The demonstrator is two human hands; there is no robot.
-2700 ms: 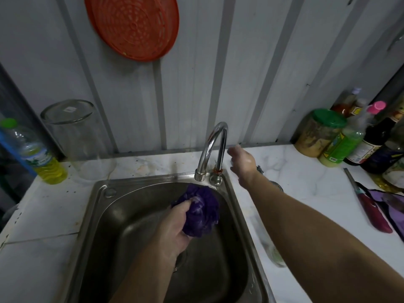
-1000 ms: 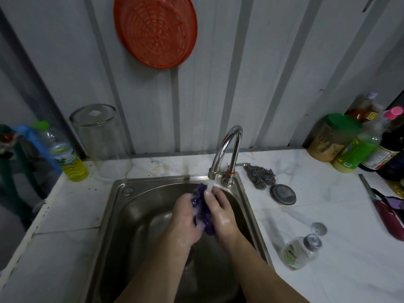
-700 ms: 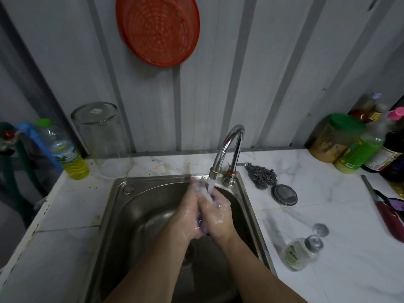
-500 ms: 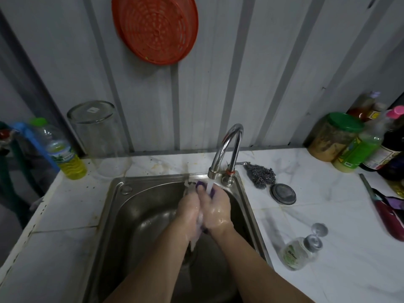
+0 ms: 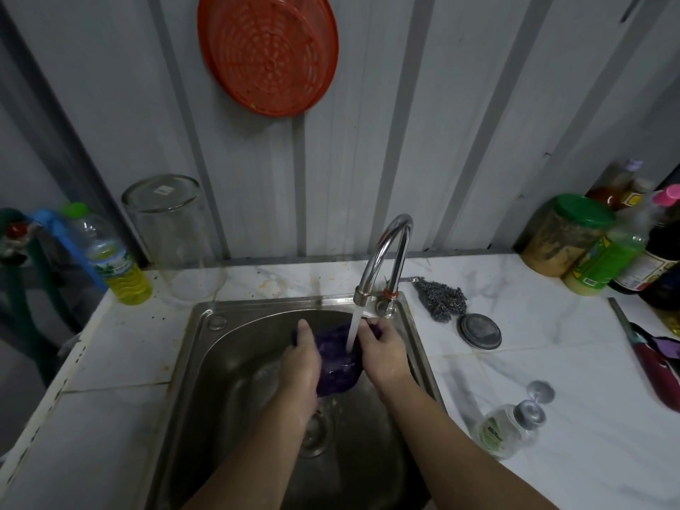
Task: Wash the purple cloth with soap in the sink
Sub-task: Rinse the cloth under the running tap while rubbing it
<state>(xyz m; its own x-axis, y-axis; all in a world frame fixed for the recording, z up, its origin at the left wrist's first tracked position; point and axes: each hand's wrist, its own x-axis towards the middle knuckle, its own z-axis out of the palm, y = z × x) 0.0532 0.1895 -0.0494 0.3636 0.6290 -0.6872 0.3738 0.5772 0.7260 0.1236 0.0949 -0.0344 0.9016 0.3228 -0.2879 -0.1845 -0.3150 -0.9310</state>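
Crumpled purple cloth: edges covered by left hand and right hand; finger positions underneath not visible.
Red-handled knife: cut off at right frame edge.
Small clear bottle lying on tabletop: label illegible.
Dark sauce bottles: partly out of frame.

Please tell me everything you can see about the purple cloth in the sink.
The purple cloth is dark, wet-looking fabric, bunched rather than spread flat. It is held over the steel sink basin, under the tap, whose stream lands on it. The left hand and right hand grip it from both sides, hiding its edges.
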